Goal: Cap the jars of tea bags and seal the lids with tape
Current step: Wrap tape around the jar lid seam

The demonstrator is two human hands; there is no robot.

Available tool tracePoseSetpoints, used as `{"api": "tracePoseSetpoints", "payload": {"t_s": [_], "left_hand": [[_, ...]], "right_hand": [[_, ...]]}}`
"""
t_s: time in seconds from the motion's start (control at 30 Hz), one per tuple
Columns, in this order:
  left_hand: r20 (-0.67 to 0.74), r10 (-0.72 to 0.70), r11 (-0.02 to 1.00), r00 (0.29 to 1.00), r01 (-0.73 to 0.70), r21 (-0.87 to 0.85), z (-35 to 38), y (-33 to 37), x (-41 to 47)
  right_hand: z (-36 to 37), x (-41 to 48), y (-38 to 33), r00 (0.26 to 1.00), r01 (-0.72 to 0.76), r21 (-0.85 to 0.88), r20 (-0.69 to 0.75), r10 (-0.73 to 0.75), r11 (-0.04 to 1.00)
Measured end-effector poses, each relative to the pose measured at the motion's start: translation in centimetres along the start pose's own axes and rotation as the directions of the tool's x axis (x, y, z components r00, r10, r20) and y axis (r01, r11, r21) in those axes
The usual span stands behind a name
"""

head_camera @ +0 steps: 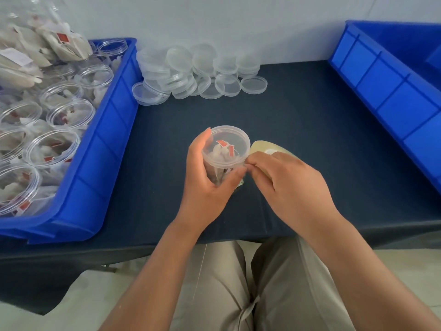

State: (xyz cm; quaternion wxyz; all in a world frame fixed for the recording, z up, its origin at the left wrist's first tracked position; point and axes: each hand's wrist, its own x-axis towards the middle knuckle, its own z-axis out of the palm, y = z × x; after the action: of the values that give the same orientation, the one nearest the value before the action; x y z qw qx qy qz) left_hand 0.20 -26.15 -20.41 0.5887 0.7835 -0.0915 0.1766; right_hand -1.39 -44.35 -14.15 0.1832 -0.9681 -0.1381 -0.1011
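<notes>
My left hand grips a clear plastic jar of tea bags, with its clear lid on, above the middle of the dark table. My right hand holds a roll of tan tape just right of the jar, and its fingertips pinch at the jar's side below the lid rim. The tape strip itself is too thin to make out. Much of the roll is hidden under my right hand.
A blue bin at the left holds several open jars of tea bags. A pile of clear lids lies at the back of the table. Another blue bin stands at the right. The table edge runs near my lap.
</notes>
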Motion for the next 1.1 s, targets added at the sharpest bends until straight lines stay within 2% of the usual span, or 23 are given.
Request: {"api": "tracePoseSetpoints", "payload": {"t_s": [0.37,0.5,0.63,0.8,0.93,1.1], "left_hand": [[0.027,-0.047,0.997,0.999,0.048,-0.067,-0.7,-0.3,0.3],[0.052,-0.039,0.991,0.998,0.045,-0.13,-1.1,-0.5,0.8],[0.017,-0.008,0.99,1.0,0.01,-0.138,-0.1,-0.5,1.1],[-0.046,-0.139,0.975,0.989,0.129,-0.179,0.3,0.1,2.3],[-0.022,-0.14,0.985,0.99,0.137,-0.107,-1.7,1.1,3.4],[0.062,-0.247,0.96,0.967,0.253,-0.117,-4.3,3.3,4.0]], "right_hand": [[-0.1,0.2,-0.2,1.0,-0.01,-0.044,0.011,0.01,0.999],[-0.5,0.5,-0.2,0.999,-0.019,-0.075,0.041,0.022,0.997],[-0.5,0.6,-0.7,0.999,-0.006,-0.085,0.033,0.009,0.996],[-1.1,1.3,-0.9,0.998,-0.006,-0.055,0.063,0.009,0.998],[-2.5,2.1,-1.0,0.987,0.009,0.03,0.163,-0.013,1.0],[-4.7,3.5,-1.1,0.946,-0.069,0.148,0.323,0.017,0.987]]}}
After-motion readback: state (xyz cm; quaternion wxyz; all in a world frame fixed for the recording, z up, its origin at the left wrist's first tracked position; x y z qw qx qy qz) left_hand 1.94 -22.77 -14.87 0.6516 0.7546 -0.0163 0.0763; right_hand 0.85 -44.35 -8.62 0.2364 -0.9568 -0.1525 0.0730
